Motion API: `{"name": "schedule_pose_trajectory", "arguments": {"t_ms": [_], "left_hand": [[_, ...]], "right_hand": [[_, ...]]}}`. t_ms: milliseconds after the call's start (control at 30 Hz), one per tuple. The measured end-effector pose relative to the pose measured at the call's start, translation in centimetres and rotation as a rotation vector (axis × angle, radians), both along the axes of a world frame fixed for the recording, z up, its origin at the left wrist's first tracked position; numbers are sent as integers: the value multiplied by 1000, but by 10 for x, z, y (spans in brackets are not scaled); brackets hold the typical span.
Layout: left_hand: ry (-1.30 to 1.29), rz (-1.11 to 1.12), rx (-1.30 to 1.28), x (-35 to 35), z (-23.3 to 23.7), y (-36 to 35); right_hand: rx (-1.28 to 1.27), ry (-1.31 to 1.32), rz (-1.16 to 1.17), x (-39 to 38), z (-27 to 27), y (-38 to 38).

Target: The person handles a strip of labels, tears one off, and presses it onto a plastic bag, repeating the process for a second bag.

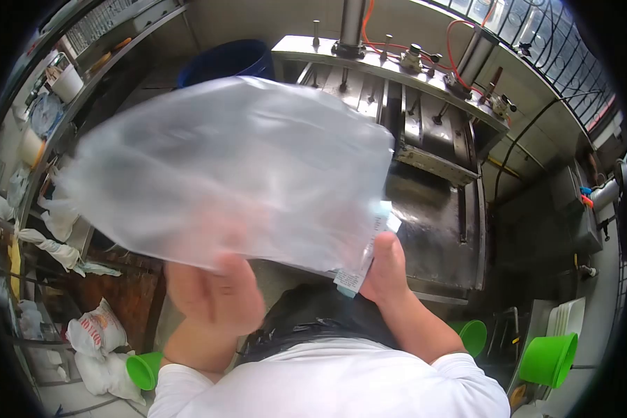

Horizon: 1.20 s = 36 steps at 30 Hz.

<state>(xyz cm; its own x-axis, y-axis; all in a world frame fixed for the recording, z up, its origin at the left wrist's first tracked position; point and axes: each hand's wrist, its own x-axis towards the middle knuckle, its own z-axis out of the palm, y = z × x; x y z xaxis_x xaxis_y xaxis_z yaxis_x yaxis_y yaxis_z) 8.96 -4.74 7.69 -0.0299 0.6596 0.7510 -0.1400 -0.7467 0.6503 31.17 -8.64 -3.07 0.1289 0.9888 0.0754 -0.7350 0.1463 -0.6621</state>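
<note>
In the head view, a clear plastic bag [230, 153] is held up before the metal press [390, 70]. Its right end, with the printed label [350, 279], is pinched by the right hand [386, 268]. The left hand [219, 296] is blurred at the lower edge; its grip cannot be told. With a loosened pinch, the limp film could be dropped.

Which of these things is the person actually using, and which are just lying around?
In use:
- clear plastic bag, blurred, held up in the left hand
- printed slips at its edge, by the right hand

Apparently just around, untouched:
- metal machine
- blue tub
- green bucket
- white sack
</note>
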Motion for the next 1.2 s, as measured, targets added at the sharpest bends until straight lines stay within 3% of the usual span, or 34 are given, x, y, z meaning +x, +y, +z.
{"name": "schedule_pose_trajectory", "arguments": {"t_ms": [33,67,133,167,233,267,300,367,433,467,500,533,567,633,667,700,733,767,833,867,900,967,1000,1100,1167,1200], "left_hand": [[274,154,-1,1,-5,-4],[274,150,0,2,-6,1],[402,-304,249,4,-10,15],[400,-303,250,4,-22,18],[-294,-795,-291,10,-42,20],[-501,-850,-497,16,-38,28],[-505,-854,-494,19,-58,35],[534,-143,-386,27,-114,55],[-287,-1159,-1125,57,-100,50],[-290,-1161,-1125,64,-103,47],[-463,-1344,-1210,67,-110,44],[-643,-1519,-1283,66,-115,45],[-645,-1507,-1279,61,-119,47],[-739,-1572,-1382,52,-124,53],[-742,-1563,-1378,52,-135,55],[-329,-1325,-982,57,-151,56],[47,-1042,-586,62,-158,55],[225,-826,-411,69,-164,51],[158,-883,-645,89,-166,39],[130,-909,-737,93,-167,34],[127,-942,-777,94,-163,33],[125,-1035,-868,85,-150,36],[133,-1117,-911,78,-142,40],[210,-1408,-1073,54,-115,60],[211,-1495,-1111,44,-101,68],[51,-1445,-1024,40,-99,67]], "right_hand": [[40,96,104,1,13,-2],[46,31,37,1,33,-9],[48,7,24,18,26,-12],[48,-18,14,30,22,-15],[-10,-49,-28,51,14,-24],[-17,-79,24,61,9,-31],[-21,-109,78,67,7,-36],[-60,-205,125,66,17,-42],[342,-589,59,52,33,-37],[774,-1101,-346,51,56,-20],[775,-1101,-342,48,61,-24],[588,-790,-161,45,62,-29],[397,-479,15,42,60,-32],[321,-536,43,68,30,-36],[350,-659,-84,75,18,-38],[377,-782,-215,78,8,-44],[142,-276,31,75,0,-55],[147,-274,35,68,-7,-56],[347,-692,-110,52,-23,-50],[785,-997,130,69,-33,-23],[782,-1000,124,65,-19,-26],[306,-640,380,49,24,-38],[51,-311,451,53,21,-47],[-42,-405,532,91,13,-52],[-82,-520,262,88,5,-57],[-141,-462,187,84,8,-57]]}}
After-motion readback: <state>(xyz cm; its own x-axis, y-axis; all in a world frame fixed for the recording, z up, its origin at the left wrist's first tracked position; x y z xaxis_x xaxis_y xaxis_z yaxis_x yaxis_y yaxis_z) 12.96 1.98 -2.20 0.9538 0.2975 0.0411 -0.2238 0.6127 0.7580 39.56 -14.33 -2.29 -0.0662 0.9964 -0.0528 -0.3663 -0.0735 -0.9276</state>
